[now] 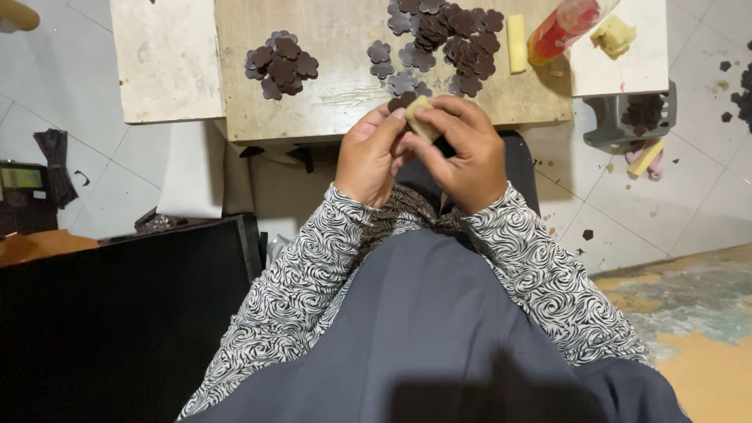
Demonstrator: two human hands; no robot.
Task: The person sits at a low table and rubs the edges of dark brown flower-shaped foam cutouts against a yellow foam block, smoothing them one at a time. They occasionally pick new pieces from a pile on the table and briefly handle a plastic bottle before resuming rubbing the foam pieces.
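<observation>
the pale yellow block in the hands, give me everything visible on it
The pale yellow block is small and squarish, matte, looking like foam or sponge; the material is a guess. Only its upper part shows, tilted, with one corner pointing up. It is pinched between the fingers of the left hand and the right hand, just in front of the wooden table edge. A dark brown flower-shaped piece lies against its upper left side. Its lower part is hidden by the fingers.

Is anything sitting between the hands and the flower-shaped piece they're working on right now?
Nothing visible. The left hand and right hand already pinch the dark flower piece and a pale yellow block together, just off the wooden board's near edge.
</observation>
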